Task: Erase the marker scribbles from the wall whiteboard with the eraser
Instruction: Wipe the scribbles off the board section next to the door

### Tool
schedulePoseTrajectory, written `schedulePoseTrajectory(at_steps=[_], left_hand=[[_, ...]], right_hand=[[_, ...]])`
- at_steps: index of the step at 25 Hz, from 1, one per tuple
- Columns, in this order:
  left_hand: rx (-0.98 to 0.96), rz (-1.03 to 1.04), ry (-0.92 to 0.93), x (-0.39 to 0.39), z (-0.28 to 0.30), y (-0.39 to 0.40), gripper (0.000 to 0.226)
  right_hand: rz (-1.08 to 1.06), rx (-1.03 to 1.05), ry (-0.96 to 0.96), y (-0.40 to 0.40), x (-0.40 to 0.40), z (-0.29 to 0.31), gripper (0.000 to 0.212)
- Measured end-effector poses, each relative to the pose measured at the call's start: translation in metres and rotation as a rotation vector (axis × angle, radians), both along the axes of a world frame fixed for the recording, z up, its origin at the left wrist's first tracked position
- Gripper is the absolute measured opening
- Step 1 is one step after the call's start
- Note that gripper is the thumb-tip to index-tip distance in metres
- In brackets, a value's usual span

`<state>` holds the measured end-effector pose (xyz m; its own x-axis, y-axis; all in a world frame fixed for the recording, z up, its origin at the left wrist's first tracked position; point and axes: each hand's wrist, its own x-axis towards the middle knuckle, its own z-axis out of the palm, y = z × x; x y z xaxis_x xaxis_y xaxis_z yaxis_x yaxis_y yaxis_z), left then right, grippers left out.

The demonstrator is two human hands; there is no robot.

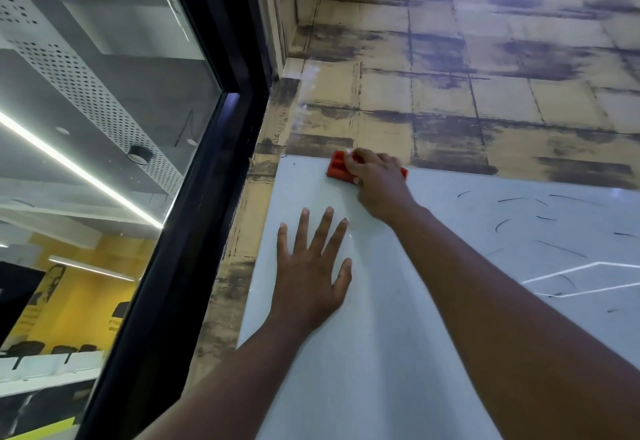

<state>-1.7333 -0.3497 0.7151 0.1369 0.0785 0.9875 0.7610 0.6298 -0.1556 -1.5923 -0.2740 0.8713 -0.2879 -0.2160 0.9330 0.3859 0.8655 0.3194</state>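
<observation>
two bare forearms are reaching up from the bottom edge, closest to the lens. going from the left, a glass pane (86,128) in a black frame (194,214) is showing a room with yellow walls, dark chairs and a bright strip light (79,166). beside the frame, a tan wall (450,76) with dark streaks and thin grid lines is running up and across the top.

the whiteboard (363,353) is hanging on that wall, its upper left corner just right of the frame. the left hand (311,277) is lying flat on the board, fingers straight and spread apart, palm pressing the surface and holding nothing. up and to the right, the right hand (377,180) is gripping the red eraser (341,167), fingers curled over its back, holding it against the board's top edge near the upper left corner. the eraser's left end is showing past the fingertips, and a bit of its right end is peeking out behind the knuckles.

further right, short black marker scribbles (554,228) are lying scattered over the board, well apart from the eraser. thin white lines (588,277) are showing on the glossy surface near the right edge.
</observation>
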Motion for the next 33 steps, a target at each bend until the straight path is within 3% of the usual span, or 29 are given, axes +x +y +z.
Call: schedulePoseTrajectory(at_steps=[5, 8, 12, 18, 24, 33], left_hand=[[-0.011, -0.013, 0.050, 0.001, -0.001, -0.007, 0.067], [-0.076, 0.219, -0.067, -0.003, -0.004, -0.008, 0.070], [-0.009, -0.048, 0.062, -0.008, -0.009, -0.012, 0.066], [0.041, -0.028, 0.029, -0.011, -0.009, -0.005, 0.066], [0.069, -0.057, 0.056, -0.011, -0.012, -0.005, 0.064], [0.097, -0.030, 0.113, -0.006, -0.047, -0.021, 0.057]], right_hand=[[0.067, 0.132, -0.088, -0.086, -0.063, -0.013, 0.068], [0.061, 0.195, -0.050, -0.102, -0.084, -0.024, 0.062], [0.132, 0.133, 0.053, -0.077, -0.075, -0.013, 0.055], [0.150, -0.075, 0.241, -0.019, -0.032, 0.017, 0.048], [0.127, 0.193, -0.017, -0.034, -0.036, -0.031, 0.051], [0.164, 0.178, 0.044, 0.040, 0.018, -0.098, 0.046]])
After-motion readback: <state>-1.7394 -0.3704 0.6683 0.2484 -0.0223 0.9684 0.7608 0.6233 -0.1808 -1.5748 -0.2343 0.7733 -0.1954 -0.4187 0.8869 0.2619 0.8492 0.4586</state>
